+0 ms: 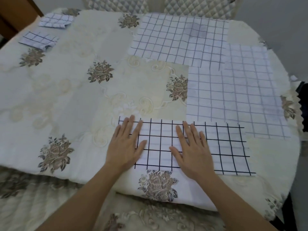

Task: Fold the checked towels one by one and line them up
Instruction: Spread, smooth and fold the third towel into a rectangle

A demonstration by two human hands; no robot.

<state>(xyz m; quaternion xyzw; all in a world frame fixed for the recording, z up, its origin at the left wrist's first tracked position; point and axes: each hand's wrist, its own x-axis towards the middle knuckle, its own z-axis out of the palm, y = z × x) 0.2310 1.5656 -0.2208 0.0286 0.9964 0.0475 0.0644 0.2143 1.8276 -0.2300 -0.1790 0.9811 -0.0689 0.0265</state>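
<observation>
Both hands lie flat, palms down, on the nearest checked towel.

- Nearest checked towel: bold dark grid, laid as a wide rectangle along the near edge of the tabletop, right of centre. Its far right corner overlaps the paler towels beyond it.
- Left hand: rests on the towel's left end and partly on the cloth beside it. The fingers are straight and slightly spread, pressing down and gripping nothing.
- Right hand: rests near the towel's middle, with its fingers straight, slightly spread and flat on the fabric.
- Folded towels: two small ones, and, sit one behind the other at the far left corner, near each other but apart.
- Unfolded towels: a large one lies flat at the far side. Paler checked towels overlap on the right, and their number cannot be told.
- Covering: a cream flowered tablecloth.
</observation>
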